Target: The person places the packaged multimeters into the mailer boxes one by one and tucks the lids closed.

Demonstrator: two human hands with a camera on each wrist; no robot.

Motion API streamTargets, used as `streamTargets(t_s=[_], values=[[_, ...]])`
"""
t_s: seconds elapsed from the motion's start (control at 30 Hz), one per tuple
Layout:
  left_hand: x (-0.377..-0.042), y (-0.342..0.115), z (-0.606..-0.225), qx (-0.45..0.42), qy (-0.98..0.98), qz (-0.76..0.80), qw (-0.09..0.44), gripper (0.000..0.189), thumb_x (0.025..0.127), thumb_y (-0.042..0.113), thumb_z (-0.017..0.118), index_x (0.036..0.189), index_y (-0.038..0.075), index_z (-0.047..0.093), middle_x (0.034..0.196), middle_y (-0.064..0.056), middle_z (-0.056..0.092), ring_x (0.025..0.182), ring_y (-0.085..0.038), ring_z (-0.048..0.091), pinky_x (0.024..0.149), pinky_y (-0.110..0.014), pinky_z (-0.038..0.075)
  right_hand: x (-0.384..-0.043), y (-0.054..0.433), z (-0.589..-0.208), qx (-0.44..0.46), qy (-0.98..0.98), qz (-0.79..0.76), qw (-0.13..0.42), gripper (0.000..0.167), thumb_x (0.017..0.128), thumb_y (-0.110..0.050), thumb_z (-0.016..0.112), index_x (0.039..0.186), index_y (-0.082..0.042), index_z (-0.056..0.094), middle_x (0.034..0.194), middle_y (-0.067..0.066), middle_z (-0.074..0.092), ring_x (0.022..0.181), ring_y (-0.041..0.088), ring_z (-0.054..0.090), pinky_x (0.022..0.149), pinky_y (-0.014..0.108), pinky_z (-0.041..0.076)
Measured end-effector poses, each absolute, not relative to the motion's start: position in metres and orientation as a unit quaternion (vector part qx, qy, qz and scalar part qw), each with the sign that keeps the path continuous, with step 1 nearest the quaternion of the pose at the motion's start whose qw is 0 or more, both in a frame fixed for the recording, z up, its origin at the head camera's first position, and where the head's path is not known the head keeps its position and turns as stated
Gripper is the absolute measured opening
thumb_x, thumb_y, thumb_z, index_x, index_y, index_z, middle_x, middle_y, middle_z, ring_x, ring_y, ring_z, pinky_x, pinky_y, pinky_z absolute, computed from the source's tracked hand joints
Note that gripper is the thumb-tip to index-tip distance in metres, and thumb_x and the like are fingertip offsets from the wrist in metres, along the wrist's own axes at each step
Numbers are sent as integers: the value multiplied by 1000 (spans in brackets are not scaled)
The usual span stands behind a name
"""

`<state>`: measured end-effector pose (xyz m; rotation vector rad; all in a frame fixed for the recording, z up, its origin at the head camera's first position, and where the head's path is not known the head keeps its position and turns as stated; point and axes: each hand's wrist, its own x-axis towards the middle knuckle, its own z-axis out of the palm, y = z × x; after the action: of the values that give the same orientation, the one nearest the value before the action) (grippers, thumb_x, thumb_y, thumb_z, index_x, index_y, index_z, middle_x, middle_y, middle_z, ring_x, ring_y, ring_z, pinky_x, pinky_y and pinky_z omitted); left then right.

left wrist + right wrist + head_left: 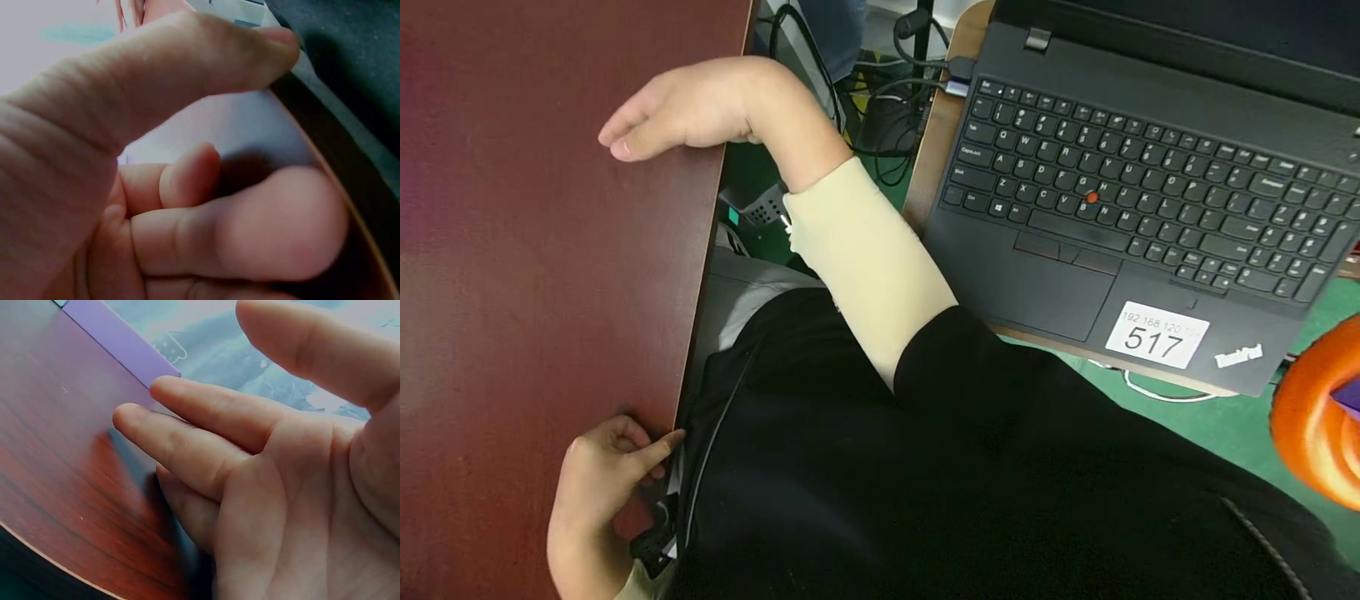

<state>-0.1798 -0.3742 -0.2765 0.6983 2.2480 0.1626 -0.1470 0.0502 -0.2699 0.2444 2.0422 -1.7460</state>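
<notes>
Over the edge of a reddish-brown table (pixel 550 275), my right hand (pixel 692 104) reaches out from a cream sleeve. Its fingers are relaxed and nearly straight in the right wrist view, with the palm (pixel 281 500) visible and nothing held. Lower down, my left hand (pixel 606 471) is at the same table's edge, beside black clothing. Its thumb (pixel 206 53) extends to the edge while the other fingers (pixel 281 225) curl loosely. Nothing is visible between thumb and fingers.
An open black laptop (pixel 1120 208) labelled 517 sits on a wooden stand to the right. Cables (pixel 895 125) hang beside it. An orange round object (pixel 1318 417) is at the far right. A purple strip (pixel 119 340) and a pale patterned surface (pixel 206 344) lie beyond my right fingers.
</notes>
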Motion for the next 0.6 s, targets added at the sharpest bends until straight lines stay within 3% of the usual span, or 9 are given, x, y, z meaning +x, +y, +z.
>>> streamTargets(t_s=[0.13,0.6], values=[[-181,-373,-272,276,883,70,375,38,85,29,86,70,7,59,54,0,65,46,-13,63,43,-25,45,-147,49,-264,104,731,-642,204,54,105,-41,56,155,-27,47,153,-16,44,137,-1,37,110,11,22],[-177,-382,-264,248,880,71,399,38,87,27,85,72,4,58,56,-4,66,47,-15,64,41,-27,47,-152,38,-267,107,720,-650,218,53,104,-41,57,155,-28,47,153,-19,43,137,-5,35,109,9,21]])
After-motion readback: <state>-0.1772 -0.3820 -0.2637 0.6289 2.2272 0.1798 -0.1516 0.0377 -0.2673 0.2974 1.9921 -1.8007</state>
